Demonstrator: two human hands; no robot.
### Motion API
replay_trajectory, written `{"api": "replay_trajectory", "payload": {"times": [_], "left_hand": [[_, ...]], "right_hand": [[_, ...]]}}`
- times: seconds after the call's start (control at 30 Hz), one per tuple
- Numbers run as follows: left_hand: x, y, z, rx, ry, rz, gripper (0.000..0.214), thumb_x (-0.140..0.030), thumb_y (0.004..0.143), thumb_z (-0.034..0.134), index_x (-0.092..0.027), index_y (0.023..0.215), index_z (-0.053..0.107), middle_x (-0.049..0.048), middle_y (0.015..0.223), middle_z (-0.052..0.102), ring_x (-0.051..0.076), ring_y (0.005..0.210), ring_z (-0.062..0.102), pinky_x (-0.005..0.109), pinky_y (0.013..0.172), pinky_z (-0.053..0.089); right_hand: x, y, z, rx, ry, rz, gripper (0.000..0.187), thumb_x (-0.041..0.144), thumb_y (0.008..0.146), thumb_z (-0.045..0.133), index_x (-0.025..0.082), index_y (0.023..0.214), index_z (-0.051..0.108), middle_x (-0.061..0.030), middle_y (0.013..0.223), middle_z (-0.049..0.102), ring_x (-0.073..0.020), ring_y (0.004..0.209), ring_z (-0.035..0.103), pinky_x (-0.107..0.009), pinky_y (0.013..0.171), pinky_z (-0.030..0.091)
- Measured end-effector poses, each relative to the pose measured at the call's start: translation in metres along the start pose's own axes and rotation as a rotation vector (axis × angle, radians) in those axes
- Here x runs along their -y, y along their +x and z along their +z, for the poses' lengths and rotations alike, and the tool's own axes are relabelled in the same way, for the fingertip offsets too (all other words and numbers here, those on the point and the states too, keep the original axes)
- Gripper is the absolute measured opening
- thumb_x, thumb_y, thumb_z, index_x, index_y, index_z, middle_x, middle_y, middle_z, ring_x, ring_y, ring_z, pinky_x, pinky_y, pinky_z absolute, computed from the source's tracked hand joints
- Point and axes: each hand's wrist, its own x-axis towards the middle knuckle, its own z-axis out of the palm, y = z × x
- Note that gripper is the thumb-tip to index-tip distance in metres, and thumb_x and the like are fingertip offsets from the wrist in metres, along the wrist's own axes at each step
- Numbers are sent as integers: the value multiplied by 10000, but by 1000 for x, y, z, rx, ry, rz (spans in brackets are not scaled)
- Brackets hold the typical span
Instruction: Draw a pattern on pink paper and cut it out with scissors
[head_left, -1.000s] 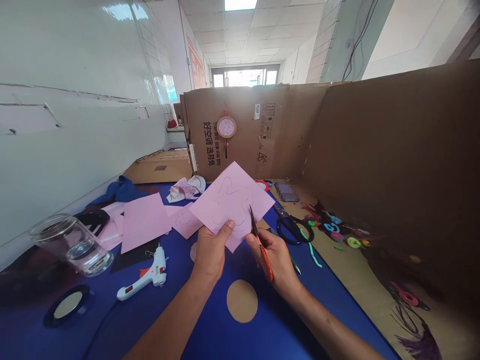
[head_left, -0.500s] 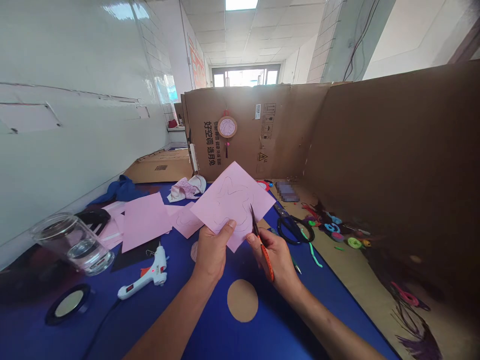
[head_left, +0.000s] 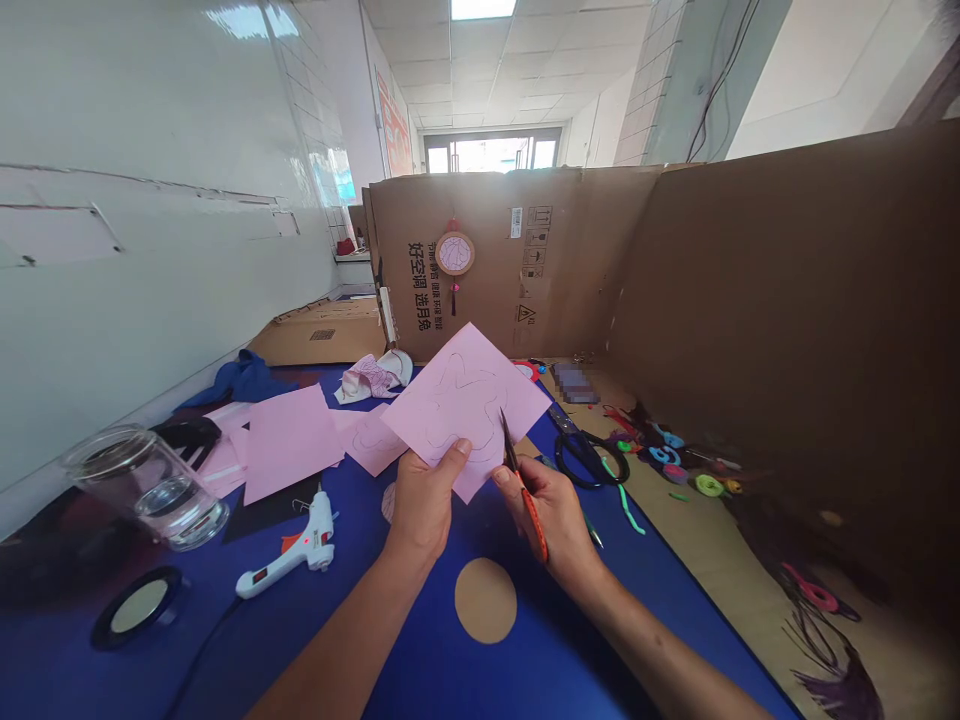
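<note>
My left hand (head_left: 424,505) pinches the lower edge of a pink paper sheet (head_left: 463,405) that has a curvy outline drawn on it, holding it up over the blue table. My right hand (head_left: 551,515) grips small red-handled scissors (head_left: 523,485), their dark blades standing up against the sheet's right lower edge, inside the paper. Both hands are closed on what they hold.
More pink sheets (head_left: 289,440) lie to the left. A white glue gun (head_left: 289,555), a glass jar (head_left: 146,485) and a tape roll (head_left: 135,607) sit near left. Black scissors (head_left: 585,450) and coloured bits (head_left: 675,465) lie right. Cardboard walls (head_left: 787,300) enclose the table.
</note>
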Motion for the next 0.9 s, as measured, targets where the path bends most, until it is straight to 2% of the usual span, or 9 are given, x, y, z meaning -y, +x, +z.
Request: {"api": "replay_trajectory", "payload": {"times": [0.33,0.67,0.9], "left_hand": [[-2,0,1,-1,-1,-5,681,-402,621,1052,-171,1218,820,132,1186,856,352,1224,773,531,1160,550],[1,1,-1,-4,1,-8,687,-398,623,1049,-167,1228,819,137,1165,860,359,1221,777,540,1161,547],[4,2,-3,7,12,-5,595,-406,642,1040,-169,1150,841,140,1180,857,360,1219,775,539,1149,559]], "right_hand": [[5,0,0,-2,-6,20,585,766,939,650,229,726,557,56,563,428,-117,503,374,-269,469,279],[-3,0,-1,5,7,23,596,786,947,655,217,776,608,61,571,427,-117,479,388,-263,446,291],[-9,1,-2,15,25,10,567,734,943,714,234,750,528,59,610,443,-114,495,417,-256,455,313]]}}
